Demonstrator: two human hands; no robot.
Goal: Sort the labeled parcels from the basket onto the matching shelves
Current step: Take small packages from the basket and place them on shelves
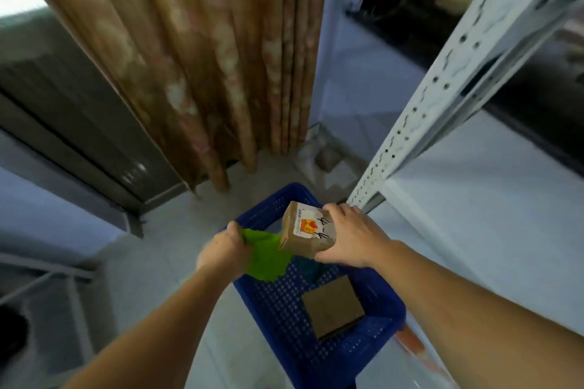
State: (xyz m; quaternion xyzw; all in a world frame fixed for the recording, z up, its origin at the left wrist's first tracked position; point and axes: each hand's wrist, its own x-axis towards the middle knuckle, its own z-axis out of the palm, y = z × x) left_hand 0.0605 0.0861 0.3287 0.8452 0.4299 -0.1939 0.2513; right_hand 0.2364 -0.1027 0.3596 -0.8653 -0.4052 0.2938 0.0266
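Brown cardboard marks the labelled parcel [308, 229], gripped by the right hand [350, 235] above the blue basket [278, 303], while the left hand [222, 249] pinches a green bag [267, 257] at its nine o'clock. Another brown parcel [331, 305] lies in the basket at six o'clock. Reading the handwritten label first, then carrying the box level toward the shelf upright [448, 73] at two o'clock, would likely serve best.

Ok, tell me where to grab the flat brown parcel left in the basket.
Probably from above, pinching its two long edges: the flat brown parcel lies face-up on the blue basket floor near the right wall, so a side approach looks blocked.
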